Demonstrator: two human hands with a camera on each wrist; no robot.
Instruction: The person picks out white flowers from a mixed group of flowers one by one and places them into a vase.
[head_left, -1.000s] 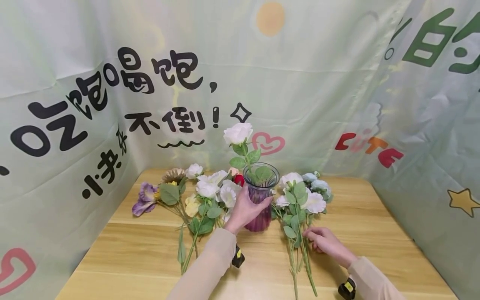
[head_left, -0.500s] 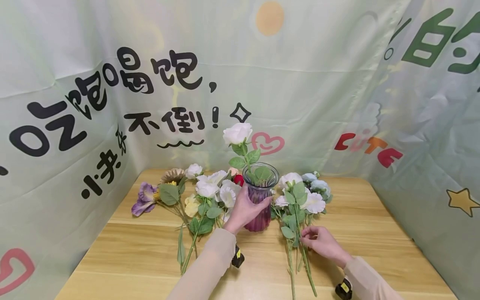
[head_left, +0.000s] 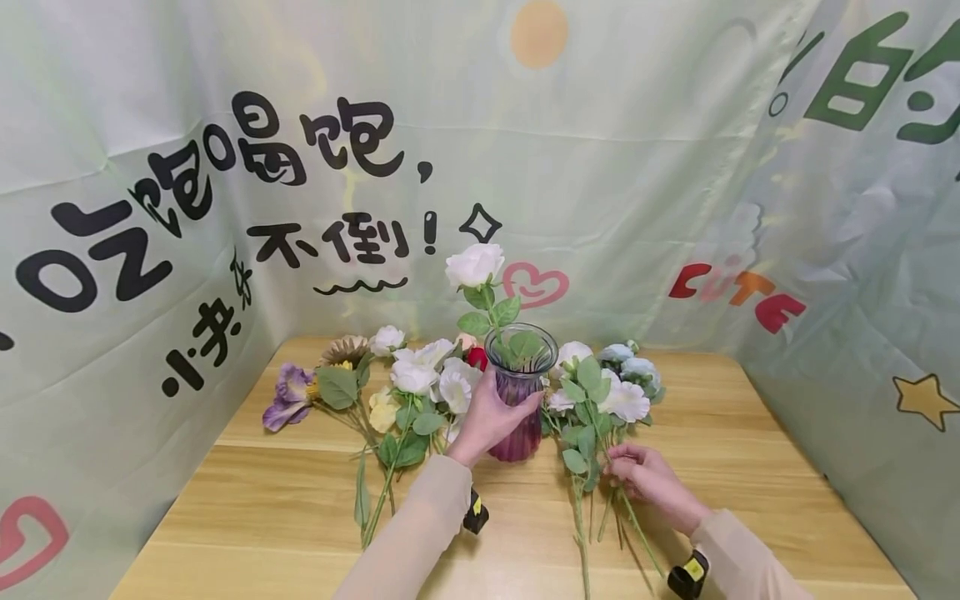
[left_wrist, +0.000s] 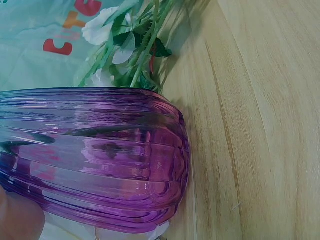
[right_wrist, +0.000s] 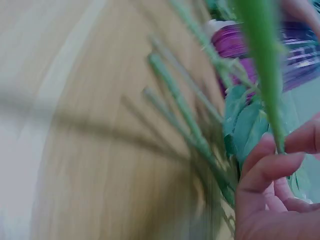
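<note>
My left hand [head_left: 491, 421] grips a ribbed glass vase [head_left: 519, 437], clear grey at the rim and purple below, standing upright on the table. One white rose [head_left: 474, 265] with green leaves leans out of its mouth to the left. The left wrist view has the vase's purple wall [left_wrist: 110, 160] close up, with part of a finger at the lower left corner. To the right of the vase, my right hand [head_left: 654, 483] pinches a green flower stem [right_wrist: 260, 60] between thumb and fingers. That stem runs up into leaves below a white rose [head_left: 574, 353], though the join is partly hidden.
White flowers [head_left: 416, 375], a purple flower [head_left: 288, 398] and a yellow one [head_left: 384, 412] lie left of the vase. Blue flowers [head_left: 639, 372] and a white bloom [head_left: 625, 398] lie at right. Several loose stems cross the wooden table [head_left: 262, 500]. Printed cloth [head_left: 600, 208] hangs behind.
My right hand has closed on the stem, whose lower end has swung to the right; its leaves and bloom have shifted slightly left. My left hand and the vase stay put.
</note>
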